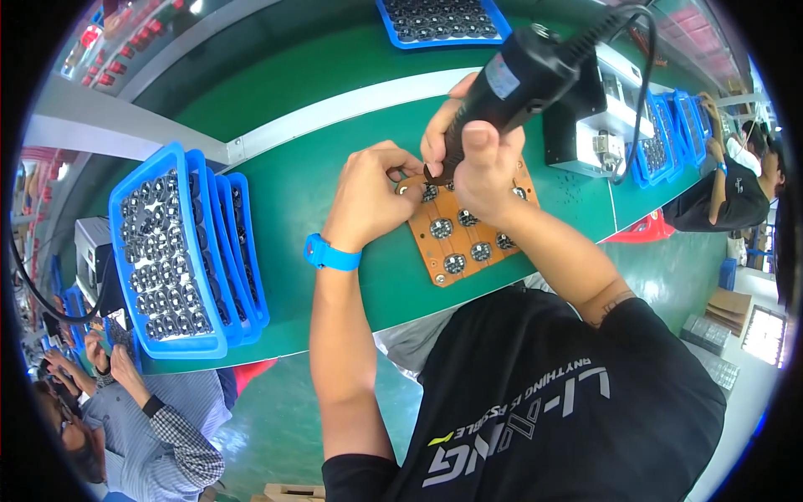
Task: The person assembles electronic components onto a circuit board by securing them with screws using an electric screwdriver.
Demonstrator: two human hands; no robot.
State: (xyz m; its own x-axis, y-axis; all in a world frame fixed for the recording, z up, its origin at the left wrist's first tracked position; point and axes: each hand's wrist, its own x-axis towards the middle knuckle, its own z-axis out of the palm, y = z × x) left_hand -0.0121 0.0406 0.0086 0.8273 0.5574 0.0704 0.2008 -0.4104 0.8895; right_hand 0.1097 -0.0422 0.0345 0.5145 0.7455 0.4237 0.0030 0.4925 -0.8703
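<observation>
My right hand (489, 167) is wrapped round a black electric screwdriver (506, 88), which slants with its lower end over an orange-brown fixture board (462, 276). Several round black parts with pale centres, one of them a round part (441, 227), sit in rows on that board. At the board's far left corner, my left hand (368, 192) has its fingers closed close to the screwdriver's lower end. Whatever these fingers pinch is hidden. The bit's tip cannot be made out.
Blue trays (219, 335) of similar parts lean together at left; another blue tray (443, 42) lies at the back. A white-and-black box-shaped device (590, 125) stands right of the board on the green bench (293, 289). Co-workers sit at far left and far right.
</observation>
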